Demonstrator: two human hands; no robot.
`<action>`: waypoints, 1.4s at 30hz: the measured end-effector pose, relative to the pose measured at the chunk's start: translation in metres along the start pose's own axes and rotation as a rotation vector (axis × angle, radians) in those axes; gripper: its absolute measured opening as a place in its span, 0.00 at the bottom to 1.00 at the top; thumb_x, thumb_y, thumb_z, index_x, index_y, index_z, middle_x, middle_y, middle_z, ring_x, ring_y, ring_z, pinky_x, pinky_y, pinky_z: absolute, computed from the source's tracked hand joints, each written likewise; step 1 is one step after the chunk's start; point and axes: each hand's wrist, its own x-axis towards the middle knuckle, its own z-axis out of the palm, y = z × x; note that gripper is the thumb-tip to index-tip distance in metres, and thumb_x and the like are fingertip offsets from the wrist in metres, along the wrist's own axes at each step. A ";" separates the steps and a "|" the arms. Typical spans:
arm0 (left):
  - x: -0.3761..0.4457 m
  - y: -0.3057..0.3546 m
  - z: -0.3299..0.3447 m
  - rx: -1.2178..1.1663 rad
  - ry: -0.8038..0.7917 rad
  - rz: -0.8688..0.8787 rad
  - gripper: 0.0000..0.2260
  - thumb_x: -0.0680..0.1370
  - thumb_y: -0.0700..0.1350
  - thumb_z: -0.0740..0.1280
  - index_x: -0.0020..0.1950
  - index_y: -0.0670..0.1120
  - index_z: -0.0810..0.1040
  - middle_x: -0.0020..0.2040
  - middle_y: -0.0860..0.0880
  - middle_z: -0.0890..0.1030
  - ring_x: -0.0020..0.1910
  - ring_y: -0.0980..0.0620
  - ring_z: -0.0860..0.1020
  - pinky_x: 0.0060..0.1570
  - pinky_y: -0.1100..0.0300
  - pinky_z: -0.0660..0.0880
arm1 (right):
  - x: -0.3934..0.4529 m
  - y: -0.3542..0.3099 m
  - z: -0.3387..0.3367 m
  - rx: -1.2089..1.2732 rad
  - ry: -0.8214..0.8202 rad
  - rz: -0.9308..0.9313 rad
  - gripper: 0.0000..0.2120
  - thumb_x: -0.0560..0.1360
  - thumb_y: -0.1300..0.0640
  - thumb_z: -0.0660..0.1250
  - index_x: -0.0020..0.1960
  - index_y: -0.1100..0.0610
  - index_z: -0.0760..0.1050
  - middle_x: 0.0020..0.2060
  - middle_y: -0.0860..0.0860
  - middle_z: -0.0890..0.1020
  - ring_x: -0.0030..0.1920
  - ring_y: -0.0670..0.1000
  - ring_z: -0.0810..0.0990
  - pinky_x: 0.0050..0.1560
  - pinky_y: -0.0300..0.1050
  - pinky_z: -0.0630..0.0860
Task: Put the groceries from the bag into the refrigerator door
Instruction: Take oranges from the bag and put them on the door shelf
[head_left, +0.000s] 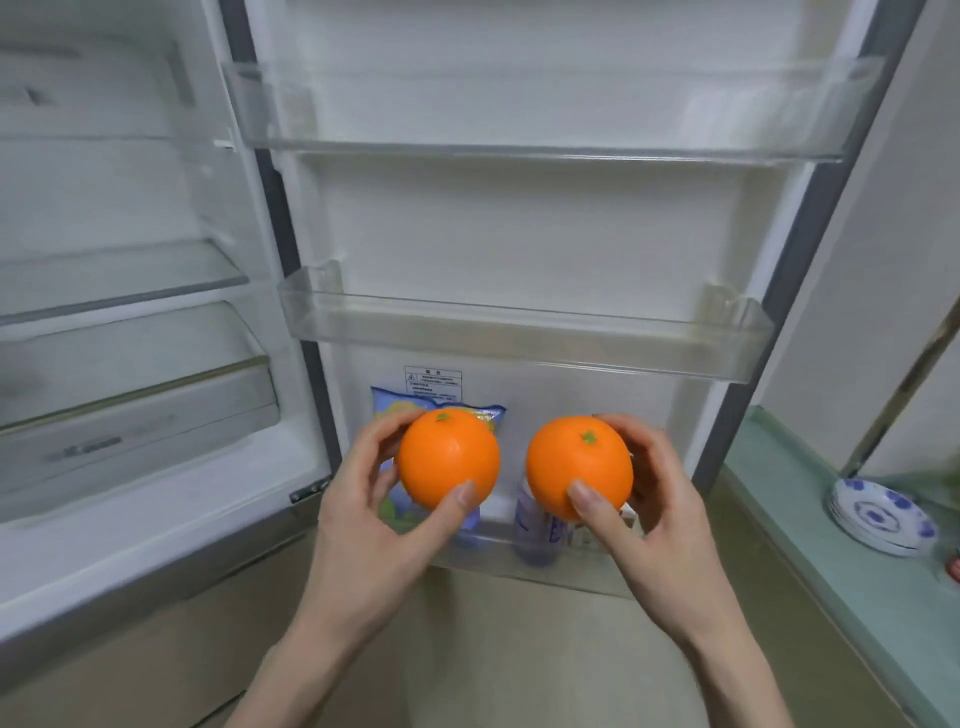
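My left hand (363, 519) grips an orange (448, 457) with its green stem up. A second orange (579, 465) sits in the grip of my right hand (654, 519). Both fruits hang side by side in front of the open refrigerator door, below its middle door shelf (524, 343) and above the bottom door shelf (519, 566). In that bottom shelf stand a blue and yellow snack bag (395, 410) on the left and a bottle (532, 530) to its right, both partly hidden by the oranges. The top door shelf (540, 130) holds nothing. The bag of groceries is out of view.
The refrigerator's inside (119, 291) with glass shelves and a drawer lies at the left. A green counter (831, 545) at the right carries a stack of blue and white plates (878, 514). Tan floor lies below.
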 end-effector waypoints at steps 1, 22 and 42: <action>0.006 0.003 -0.003 0.009 0.007 0.008 0.31 0.66 0.59 0.78 0.68 0.59 0.75 0.69 0.59 0.77 0.67 0.57 0.78 0.62 0.60 0.79 | 0.007 -0.002 0.002 0.002 -0.004 -0.011 0.31 0.66 0.30 0.74 0.66 0.36 0.72 0.65 0.39 0.78 0.62 0.44 0.81 0.53 0.39 0.80; 0.140 0.045 -0.071 -0.058 0.057 0.178 0.29 0.63 0.60 0.78 0.63 0.60 0.77 0.60 0.65 0.81 0.61 0.62 0.81 0.55 0.72 0.77 | 0.113 -0.112 0.065 -0.152 0.177 -0.193 0.27 0.66 0.30 0.75 0.62 0.34 0.72 0.57 0.32 0.79 0.55 0.37 0.82 0.50 0.26 0.76; 0.215 0.043 -0.101 0.610 -0.406 0.077 0.32 0.63 0.70 0.71 0.66 0.68 0.70 0.57 0.66 0.77 0.56 0.64 0.78 0.55 0.61 0.78 | 0.166 -0.132 0.097 -0.742 -0.175 0.148 0.35 0.63 0.30 0.69 0.69 0.36 0.71 0.56 0.38 0.80 0.55 0.44 0.81 0.58 0.47 0.80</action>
